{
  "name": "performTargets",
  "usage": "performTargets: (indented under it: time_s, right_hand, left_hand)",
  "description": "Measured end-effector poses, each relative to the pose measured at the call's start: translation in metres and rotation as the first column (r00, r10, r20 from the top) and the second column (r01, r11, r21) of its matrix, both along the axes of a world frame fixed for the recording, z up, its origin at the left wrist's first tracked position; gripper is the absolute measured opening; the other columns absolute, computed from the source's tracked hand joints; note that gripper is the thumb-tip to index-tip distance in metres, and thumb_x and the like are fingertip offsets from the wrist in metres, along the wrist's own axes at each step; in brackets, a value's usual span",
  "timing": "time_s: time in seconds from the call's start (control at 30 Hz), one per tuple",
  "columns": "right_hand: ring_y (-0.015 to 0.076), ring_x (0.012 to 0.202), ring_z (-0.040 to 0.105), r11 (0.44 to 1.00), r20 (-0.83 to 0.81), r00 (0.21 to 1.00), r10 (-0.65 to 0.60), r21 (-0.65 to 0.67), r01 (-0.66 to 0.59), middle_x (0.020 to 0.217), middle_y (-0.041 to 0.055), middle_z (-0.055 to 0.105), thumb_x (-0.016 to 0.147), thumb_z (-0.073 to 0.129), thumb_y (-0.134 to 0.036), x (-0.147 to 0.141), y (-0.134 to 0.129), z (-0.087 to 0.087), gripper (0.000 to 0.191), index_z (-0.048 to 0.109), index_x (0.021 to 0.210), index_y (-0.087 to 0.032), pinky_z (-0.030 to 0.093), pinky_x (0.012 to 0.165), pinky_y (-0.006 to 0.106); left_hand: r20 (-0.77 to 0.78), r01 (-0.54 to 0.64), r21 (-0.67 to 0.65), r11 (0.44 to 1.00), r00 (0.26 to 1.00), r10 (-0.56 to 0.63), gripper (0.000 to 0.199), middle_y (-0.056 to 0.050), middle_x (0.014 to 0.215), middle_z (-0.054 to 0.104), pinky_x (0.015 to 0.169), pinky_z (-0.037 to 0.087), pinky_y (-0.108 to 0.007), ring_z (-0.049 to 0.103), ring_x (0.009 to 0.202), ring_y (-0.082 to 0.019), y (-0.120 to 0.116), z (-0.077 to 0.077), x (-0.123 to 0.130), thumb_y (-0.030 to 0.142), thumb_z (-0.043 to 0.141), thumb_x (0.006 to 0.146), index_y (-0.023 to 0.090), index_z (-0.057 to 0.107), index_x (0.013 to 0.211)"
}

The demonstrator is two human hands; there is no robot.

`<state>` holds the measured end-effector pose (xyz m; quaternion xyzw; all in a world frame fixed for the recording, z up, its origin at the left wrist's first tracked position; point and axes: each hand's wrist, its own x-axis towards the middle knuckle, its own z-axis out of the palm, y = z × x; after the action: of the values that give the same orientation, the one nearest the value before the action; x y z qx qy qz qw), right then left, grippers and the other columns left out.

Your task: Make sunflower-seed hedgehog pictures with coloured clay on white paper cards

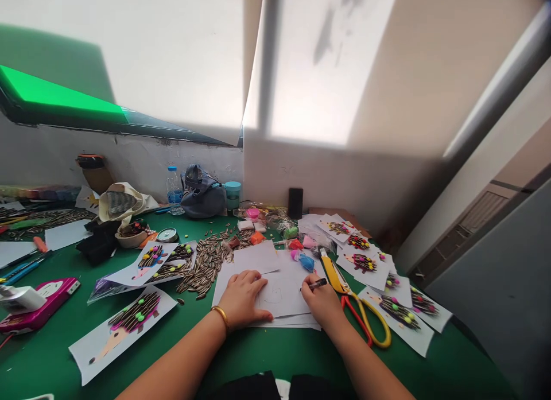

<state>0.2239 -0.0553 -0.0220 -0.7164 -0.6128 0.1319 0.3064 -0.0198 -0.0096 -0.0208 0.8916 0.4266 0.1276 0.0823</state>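
My left hand [244, 301] rests, fingers apart, on a white paper sheet [289, 299]; my right hand [322, 301] clamps a slim black pen [318, 284].

Seeds [208, 261] left of papers [290, 291], scissors [365, 317] right

So the left hand [243, 303] is pressed flat on a white sheet [282, 294] with a faint drawing on it, and the right hand [321, 302] has a dark pen [317, 284] over the same paper. Big pile of striped seeds [206, 261] just left of the sheets, scissors [361, 308] with red and yellow handles off to the right. Hedgehog cards [123, 333] on both sides of the green table [262, 354] (the spines look like those same seeds, dotted with colored balls).
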Motion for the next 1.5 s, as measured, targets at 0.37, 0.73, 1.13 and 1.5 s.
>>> performTargets:
  time_s: [0.37,0.73,1.13,1.5]
  right_hand:
    - [0.0183,0.064,0.060,0.986,-0.396,0.905,0.157,0.013,-0.165,0.065,-0.0013,0.063,0.083,0.046,-0.034,-0.011,-0.008,-0.004,0.021,0.060,0.074,-0.023,0.043,0.059,0.027]
    - [0.0175,0.062,0.063,0.973,-0.347,0.915,0.205,-0.031,-0.230,0.071,-0.0005,0.070,0.086,0.047,-0.039,-0.014,-0.006,-0.010,0.024,0.064,0.081,-0.023,0.045,0.061,0.027]
    - [0.0184,0.061,0.059,0.998,-0.220,0.975,0.037,-0.040,-0.047,0.060,-0.0014,0.063,0.079,0.045,-0.031,0.000,-0.003,-0.009,0.020,0.059,0.068,-0.024,0.038,0.056,0.026]
    - [0.0222,0.068,0.060,0.997,-0.170,0.985,-0.037,0.067,0.049,0.063,0.0005,0.062,0.081,0.042,-0.033,0.015,0.000,-0.010,0.021,0.056,0.068,-0.024,0.038,0.062,0.030]
  left_hand:
    - [0.008,0.006,-0.012,1.000,1.000,-0.005,0.085,-0.010,0.132,0.056,0.105,0.033,-0.051,0.047,0.125,-0.035,0.000,0.001,0.000,0.072,0.076,0.055,0.030,0.059,0.127]
    - [0.014,0.013,0.007,1.000,1.000,-0.013,0.084,-0.010,0.132,0.057,0.103,0.035,-0.050,0.048,0.124,-0.035,0.000,0.000,0.000,0.071,0.076,0.055,0.029,0.059,0.127]
    - [0.012,0.003,-0.014,1.000,1.000,-0.003,0.084,-0.010,0.132,0.056,0.105,0.033,-0.051,0.047,0.125,-0.035,0.001,0.000,0.000,0.071,0.076,0.055,0.030,0.060,0.127]
    - [-0.001,0.005,0.001,1.000,1.000,-0.005,0.084,-0.010,0.133,0.057,0.104,0.034,-0.051,0.048,0.125,-0.035,0.002,-0.001,0.000,0.072,0.075,0.057,0.029,0.059,0.127]
